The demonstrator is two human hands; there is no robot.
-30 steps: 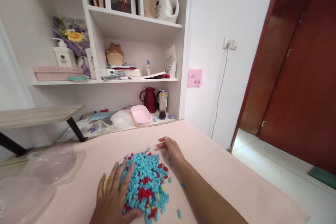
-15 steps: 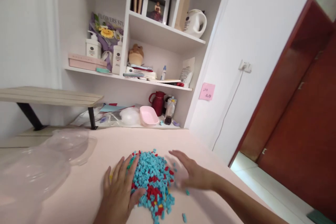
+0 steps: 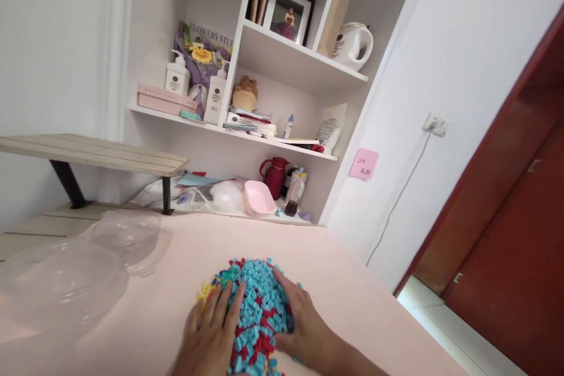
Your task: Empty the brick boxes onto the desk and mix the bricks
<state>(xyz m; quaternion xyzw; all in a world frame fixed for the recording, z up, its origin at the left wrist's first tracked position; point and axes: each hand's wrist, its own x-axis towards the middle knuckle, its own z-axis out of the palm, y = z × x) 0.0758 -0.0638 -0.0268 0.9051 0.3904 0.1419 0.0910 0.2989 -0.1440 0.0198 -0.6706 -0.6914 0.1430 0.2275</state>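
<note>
A heap of small plastic building blocks lies on the pink table top, mostly light blue with red ones mixed in. Yellow and green pieces show along its left edge. My left hand rests flat against the heap's left side, fingers outstretched. On the opposite side, my right hand curves around the blocks with thumb and fingers apart, touching the edge. Neither hand is closed on a block. Part of the heap is hidden beneath both hands.
Clear plastic containers stand on the left of the pink table, beside a slatted wooden riser. Behind are a pink basin, a red jug and a bottle under the shelves.
My right hand has moved in from beside the heap to touch it, sweeping stray blocks inward. The left hand stays at the left side. The camera view has shifted and tilted slightly.
</note>
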